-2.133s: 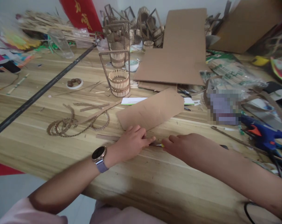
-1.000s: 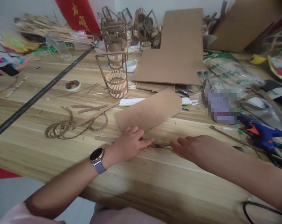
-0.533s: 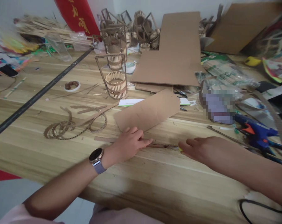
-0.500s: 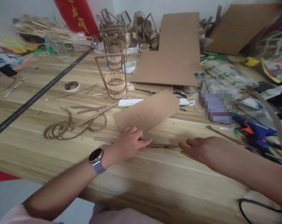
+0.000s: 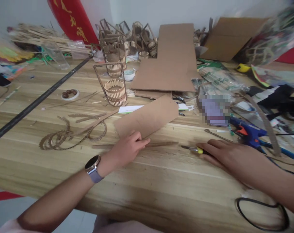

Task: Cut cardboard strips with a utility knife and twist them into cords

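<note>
My left hand, with a watch on its wrist, presses down on a narrow brown cardboard strip lying on the table. One finger stretches along the strip while the others are bent. Under and past the fingertips lies a flat cardboard piece. To the right, my right hand is closed around a craft knife with a yellow collar. Its dark blade points left, a little apart from the strip's right end. Most of the knife's handle is hidden beneath my palm.
Coiled cardboard strips lie at left, near a long black bar. A small slatted basket stands behind. A large cardboard sheet leans at the back. A blue glue gun and a black cable are at right.
My right hand has drawn the craft knife to the right, away from the strip, and its blade now shows. My left hand stays on the strip. The whole view has shifted slightly.
</note>
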The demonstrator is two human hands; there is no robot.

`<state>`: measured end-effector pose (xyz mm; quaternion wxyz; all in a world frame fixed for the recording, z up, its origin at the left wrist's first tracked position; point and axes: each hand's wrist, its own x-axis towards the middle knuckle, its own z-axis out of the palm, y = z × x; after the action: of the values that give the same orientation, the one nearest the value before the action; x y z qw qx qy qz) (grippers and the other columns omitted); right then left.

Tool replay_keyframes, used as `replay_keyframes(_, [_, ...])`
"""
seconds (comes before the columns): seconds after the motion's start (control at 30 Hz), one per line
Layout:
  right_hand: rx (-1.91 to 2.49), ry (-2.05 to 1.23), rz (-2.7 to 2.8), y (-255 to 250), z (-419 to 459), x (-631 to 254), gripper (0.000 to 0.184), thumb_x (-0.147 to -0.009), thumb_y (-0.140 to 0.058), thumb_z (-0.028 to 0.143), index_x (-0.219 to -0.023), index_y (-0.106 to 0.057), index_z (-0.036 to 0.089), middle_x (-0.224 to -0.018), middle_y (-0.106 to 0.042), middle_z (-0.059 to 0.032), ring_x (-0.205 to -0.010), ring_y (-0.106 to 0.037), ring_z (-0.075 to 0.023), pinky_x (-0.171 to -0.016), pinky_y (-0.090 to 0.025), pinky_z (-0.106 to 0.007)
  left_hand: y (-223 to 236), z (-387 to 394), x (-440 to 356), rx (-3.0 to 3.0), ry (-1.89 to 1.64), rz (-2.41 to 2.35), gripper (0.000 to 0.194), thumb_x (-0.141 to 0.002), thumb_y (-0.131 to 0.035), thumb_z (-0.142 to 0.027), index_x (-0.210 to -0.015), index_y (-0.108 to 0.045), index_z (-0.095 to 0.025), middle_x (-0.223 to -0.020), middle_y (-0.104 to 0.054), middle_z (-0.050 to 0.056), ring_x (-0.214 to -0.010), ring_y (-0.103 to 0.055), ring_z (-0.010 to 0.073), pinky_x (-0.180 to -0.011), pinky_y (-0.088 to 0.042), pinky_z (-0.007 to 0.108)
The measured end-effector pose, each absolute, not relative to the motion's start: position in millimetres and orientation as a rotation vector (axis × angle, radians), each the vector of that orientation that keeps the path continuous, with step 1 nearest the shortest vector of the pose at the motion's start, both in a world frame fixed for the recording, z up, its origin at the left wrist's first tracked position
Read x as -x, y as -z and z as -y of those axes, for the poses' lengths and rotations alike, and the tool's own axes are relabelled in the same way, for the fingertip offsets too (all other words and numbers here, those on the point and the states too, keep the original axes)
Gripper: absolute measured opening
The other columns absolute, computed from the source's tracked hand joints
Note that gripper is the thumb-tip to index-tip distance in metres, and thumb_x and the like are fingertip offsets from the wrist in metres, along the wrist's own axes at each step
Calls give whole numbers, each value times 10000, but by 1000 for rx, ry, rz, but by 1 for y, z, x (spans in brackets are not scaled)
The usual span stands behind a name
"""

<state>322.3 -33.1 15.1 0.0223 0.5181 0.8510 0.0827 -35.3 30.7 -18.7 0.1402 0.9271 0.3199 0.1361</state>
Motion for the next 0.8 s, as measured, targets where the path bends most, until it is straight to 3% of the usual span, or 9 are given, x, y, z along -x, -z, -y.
replay_keyframes(0.13, [-1498, -253, -2700, 2, 38, -282, 347, -997, -449, 370, -1211, -631, 167, -986, -707, -109, -809, -689, -245, -673, -525, -365, -14, -28, 38, -2391, -683, -1080, 277, -1013, -405, -237, -1074, -657, -142, -871, -539, 29, -772, -531, 146, -707, -448, 279])
replay_keyframes(0.27, [-1669, -2, -2784, 3, 29, -251, 334, -938, -569, 396, -1159, -655, 161, -1059, -703, -138, -985, -656, -304, -816, -517, -448, -38, -17, 31, -2227, -580, -1092, 216, -980, -438, -257, -890, -618, -176, -771, -541, -11, -678, -519, 127, -624, -401, 253])
replay_keyframes(0.33, [-1903, 344, -2797, -7, 21, -237, 331, -936, -544, 458, -1058, -669, 176, -983, -713, -116, -926, -658, -276, -784, -512, -411, -41, -12, 25, -2164, -526, -1078, 174, -956, -451, -240, -893, -603, -182, -782, -572, -12, -680, -527, 127, -620, -393, 252])
replay_keyframes(0.4, [-2114, 851, -2700, -18, 14, -224, 358, -943, -471, 510, -898, -648, 202, -806, -694, -63, -739, -635, -206, -649, -485, -326, -39, -8, 19, -2121, -503, -1072, 136, -928, -469, -217, -910, -599, -183, -794, -593, -11, -680, -528, 126, -620, -387, 251])
replay_keyframes(0.53, [-2262, 1559, -2413, -29, 2, -200, 350, -868, -500, 516, -657, -527, 238, -594, -571, 11, -537, -468, -135, -521, -362, -279, -31, -7, 10, -2092, -490, -1059, 110, -880, -490, -182, -892, -599, -183, -747, -574, -19, -658, -516, 125, -605, -363, 250])
replay_keyframes(0.67, [-2317, 1794, -2317, -23, -4, -190, 280, -799, -532, 461, -632, -489, 241, -569, -519, 31, -530, -424, -125, -525, -337, -279, -27, -8, 7, -2057, -477, -1047, 72, -873, -508, -205, -839, -569, -187, -677, -536, -36, -617, -487, 121, -583, -328, 255])
replay_keyframes(0.8, [-2297, 1891, -2293, -19, -3, -184, 263, -764, -558, 436, -614, -471, 238, -545, -461, 51, -527, -388, -115, -520, -305, -275, -25, -15, 4, -1952, -506, -1020, 281, -950, -469, -396, -744, -475, -204, -615, -472, -55, -576, -442, 119, -552, -292, 264])
